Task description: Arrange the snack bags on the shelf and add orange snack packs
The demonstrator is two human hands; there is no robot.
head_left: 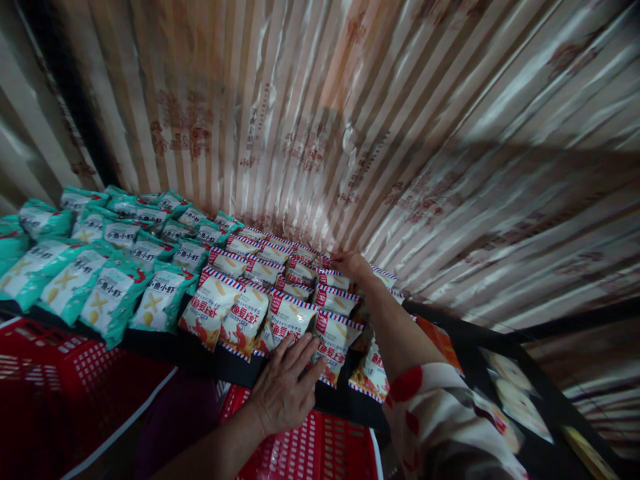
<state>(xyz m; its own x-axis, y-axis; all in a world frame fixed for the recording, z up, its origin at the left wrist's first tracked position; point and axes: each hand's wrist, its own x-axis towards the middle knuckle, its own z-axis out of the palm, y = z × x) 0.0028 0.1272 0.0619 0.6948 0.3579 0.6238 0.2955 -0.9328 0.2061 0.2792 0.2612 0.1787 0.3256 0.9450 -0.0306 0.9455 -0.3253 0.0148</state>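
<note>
Rows of white snack bags (242, 313) with red-and-blue striped edges stand on a black shelf (215, 363). My left hand (290, 383) lies with fingers spread against the front row, touching the lower part of a snack bag (285, 320). Over the rows to the back reaches my right hand (353, 267). Its fingers are bent together at the top edge of a back-row snack bag (333, 280), and the fingertips are partly hidden. My right forearm covers some bags on that side.
Teal snack bags (113, 300) fill the shelf's left part. Red plastic baskets (320, 447) sit below its front edge. A wrinkled plastic sheet with red print (305, 153) hangs behind. Flat clear packs (517, 397) and an orange pack (440, 340) lie to the right.
</note>
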